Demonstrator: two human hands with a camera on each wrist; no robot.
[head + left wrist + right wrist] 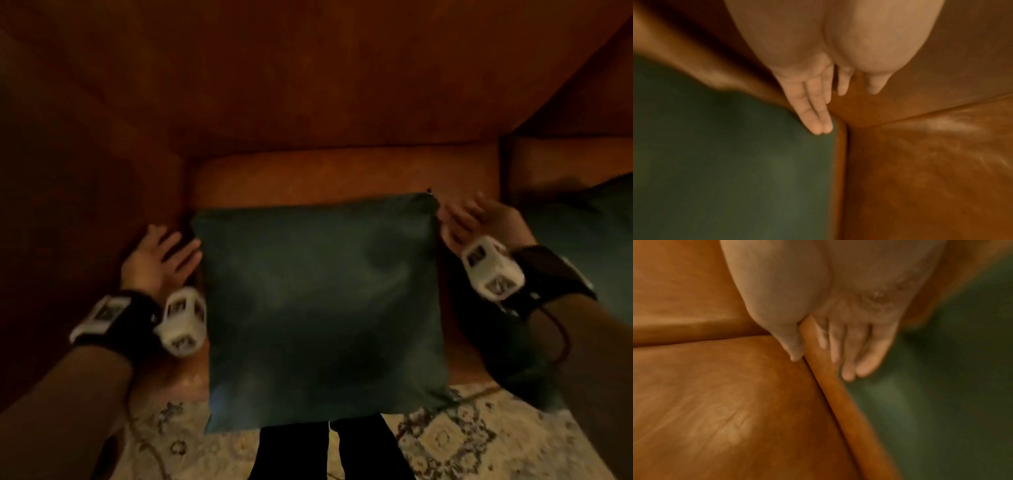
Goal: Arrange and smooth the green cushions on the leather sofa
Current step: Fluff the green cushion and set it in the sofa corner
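A dark green cushion (pixel 322 308) lies flat on the brown leather sofa seat (pixel 342 174), and its near edge hangs over the seat front. My left hand (pixel 164 253) is at its left side, fingers straight, with two fingertips (pixel 822 128) touching the cushion (pixel 725 162) near its far left corner. My right hand (pixel 469 219) is at the far right corner, fingers straight and together. In the right wrist view its fingertips (pixel 855 369) reach the cushion's edge (pixel 931 402). Neither hand holds anything.
A second green cushion (pixel 589 240) lies on the neighbouring seat to the right, partly under my right forearm. The sofa arm (pixel 85 171) rises close on the left and the backrest (pixel 308 85) behind. A patterned rug (pixel 462 438) and my dark trouser legs (pixel 329 452) are below.
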